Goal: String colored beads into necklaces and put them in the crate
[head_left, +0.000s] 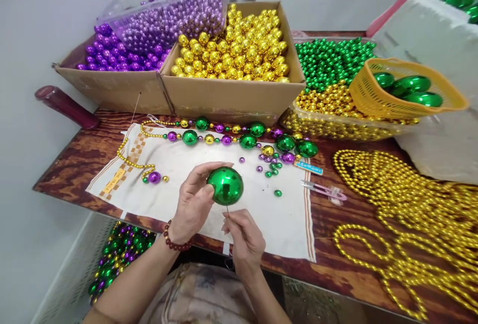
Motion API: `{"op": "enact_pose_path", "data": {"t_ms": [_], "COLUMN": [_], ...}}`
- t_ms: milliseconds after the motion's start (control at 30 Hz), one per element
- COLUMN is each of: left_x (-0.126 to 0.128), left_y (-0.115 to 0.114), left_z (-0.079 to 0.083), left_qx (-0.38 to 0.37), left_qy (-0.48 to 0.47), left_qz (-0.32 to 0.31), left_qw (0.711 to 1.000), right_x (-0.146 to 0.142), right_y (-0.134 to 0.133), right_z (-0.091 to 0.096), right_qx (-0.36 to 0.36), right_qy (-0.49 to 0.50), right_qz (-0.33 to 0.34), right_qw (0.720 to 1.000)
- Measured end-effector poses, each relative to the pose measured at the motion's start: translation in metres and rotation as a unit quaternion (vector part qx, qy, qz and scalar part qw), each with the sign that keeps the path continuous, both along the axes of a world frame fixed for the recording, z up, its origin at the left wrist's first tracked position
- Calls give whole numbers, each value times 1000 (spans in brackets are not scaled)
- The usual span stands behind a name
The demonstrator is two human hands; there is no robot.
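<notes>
Cardboard boxes (231, 97) of purple beads (115, 55) and gold beads (231, 50) stand along the back edge of a wooden table (56, 174) spread with a white cloth (287, 224). Over the cloth, near the table's front edge, the left hand (191, 204) clamps a large green bead (227, 185) between thumb and fingers while the right hand (245, 244) pinches a needle-thin rod (227, 209) at its underside; a beaded strand (248, 141) lies along the cloth's back edge.

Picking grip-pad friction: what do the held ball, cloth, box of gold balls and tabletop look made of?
Held ball: likely plastic, metallic green coat; mirror-like reflections.
Cloth: woven fabric, perhaps cotton, matte; soft wrinkles.
Box: cardboard, matte brown; plain, thin folded walls.
Tabletop: wood or wood-look surface, faint sheen; dark grain pattern, can't tell which.
</notes>
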State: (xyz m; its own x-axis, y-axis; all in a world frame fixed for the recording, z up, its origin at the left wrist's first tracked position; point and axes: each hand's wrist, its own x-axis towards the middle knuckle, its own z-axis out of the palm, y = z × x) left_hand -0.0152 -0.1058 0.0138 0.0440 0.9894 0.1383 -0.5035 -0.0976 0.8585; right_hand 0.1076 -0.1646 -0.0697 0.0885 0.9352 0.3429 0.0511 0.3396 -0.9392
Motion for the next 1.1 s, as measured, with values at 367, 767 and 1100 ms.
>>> {"op": "enact_pose_path", "data": {"t_ms": [367, 767, 1100], "left_x": [0, -4, 0], "left_y": [5, 12, 10], "left_z": [-14, -12, -9], "left_qx": [16, -10, -56], "left_qy": [147, 43, 22], "left_qz": [119, 119, 76], "left_qw": [982, 992, 995], "right_x": [2, 8, 2], "right_y": [2, -20, -25], "right_z": [-5, -26, -17], "right_qx": [13, -14, -60], "right_qy": [-68, -44, 8], "right_qz": [2, -9, 0], "right_qw": [998, 999, 998]}}
